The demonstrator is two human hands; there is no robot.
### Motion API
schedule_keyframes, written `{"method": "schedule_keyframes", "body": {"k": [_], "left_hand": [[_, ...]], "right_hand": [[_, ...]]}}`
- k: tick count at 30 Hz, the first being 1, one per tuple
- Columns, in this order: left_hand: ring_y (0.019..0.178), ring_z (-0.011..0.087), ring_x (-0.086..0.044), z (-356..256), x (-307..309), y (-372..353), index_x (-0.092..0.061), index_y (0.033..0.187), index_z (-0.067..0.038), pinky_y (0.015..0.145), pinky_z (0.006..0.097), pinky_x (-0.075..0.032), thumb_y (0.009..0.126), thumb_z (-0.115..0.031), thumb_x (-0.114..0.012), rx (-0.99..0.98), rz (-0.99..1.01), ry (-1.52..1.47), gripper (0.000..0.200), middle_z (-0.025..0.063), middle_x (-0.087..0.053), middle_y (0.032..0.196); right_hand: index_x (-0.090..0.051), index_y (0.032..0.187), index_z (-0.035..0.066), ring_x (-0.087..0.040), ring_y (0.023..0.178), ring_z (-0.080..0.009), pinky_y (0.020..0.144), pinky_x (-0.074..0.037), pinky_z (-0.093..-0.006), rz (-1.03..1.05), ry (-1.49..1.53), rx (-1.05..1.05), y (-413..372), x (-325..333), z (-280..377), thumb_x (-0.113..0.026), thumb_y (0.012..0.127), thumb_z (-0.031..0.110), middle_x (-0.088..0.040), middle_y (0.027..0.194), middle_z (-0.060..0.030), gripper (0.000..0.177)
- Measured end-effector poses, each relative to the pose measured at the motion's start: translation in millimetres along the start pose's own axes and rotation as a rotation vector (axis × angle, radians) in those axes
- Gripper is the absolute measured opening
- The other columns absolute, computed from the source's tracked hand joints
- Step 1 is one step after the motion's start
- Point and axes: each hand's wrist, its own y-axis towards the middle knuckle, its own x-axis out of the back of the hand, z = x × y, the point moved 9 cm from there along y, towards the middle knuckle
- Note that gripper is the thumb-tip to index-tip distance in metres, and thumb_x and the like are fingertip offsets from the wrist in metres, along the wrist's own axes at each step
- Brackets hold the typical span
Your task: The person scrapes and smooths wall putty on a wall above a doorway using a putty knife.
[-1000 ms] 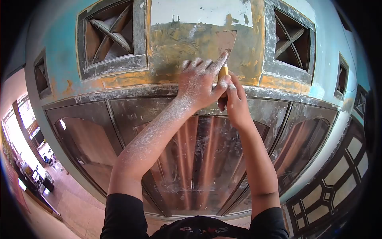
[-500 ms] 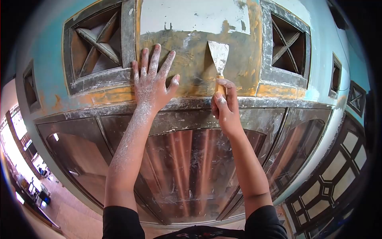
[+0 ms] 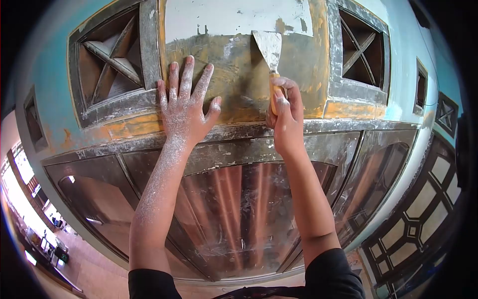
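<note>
The scraper (image 3: 270, 47) extends up the wall (image 3: 236, 97) from the right hand (image 3: 289, 114), long axis nearly upright, blade leaning slightly left; right fingers wrap its wooden handle; the left hand (image 3: 181, 119), farther off and powdery, rests fingers spread; the flaring metal blade overlaps rough, mottled brown-ochre.

Apparently a house interior, with a glazed wooden partition (image 3: 234, 214) and turquoise walls (image 3: 52, 112).

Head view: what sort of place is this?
Probably a house interior being refurbished: a partly stripped wall, a scraper in the dusty person's right hand, and curtained glass panels below.
</note>
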Motion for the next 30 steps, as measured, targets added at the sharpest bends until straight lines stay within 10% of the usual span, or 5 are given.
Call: {"method": "schedule_keyframes", "body": {"k": [14, 30], "left_hand": [[0.158, 0.0346, -0.016, 1.3, -2.6, 0.5, -0.031, 0.163, -0.016, 0.125, 0.0609, -0.013, 0.093, -0.044, -0.06, 0.016, -0.015, -0.014, 0.08, 0.0076, -0.022, 0.171], [0.158, 0.0361, -0.016, 5.1, -2.3, 0.4, -0.026, 0.163, -0.009, 0.125, 0.0601, -0.014, 0.097, -0.046, -0.058, -0.085, 0.008, -0.022, 0.082, 0.0107, -0.02, 0.171]], "right_hand": [[-0.053, 0.126, 0.008, -0.036, 0.066, -0.0019, 0.057, -0.031, -0.0196, 0.187, -0.062, -0.077, -53.9, -25.2, -23.1, -0.047, 0.108, 0.013, -0.044, 0.081, 0.0061, 0.019], [-0.057, 0.119, 0.004, -0.035, 0.067, -0.0006, 0.057, -0.029, -0.0207, -0.055, -0.048, -0.074, -20.3, -38.6, 5.9, -0.046, 0.107, 0.007, -0.046, 0.082, 0.0062, 0.017]]}}
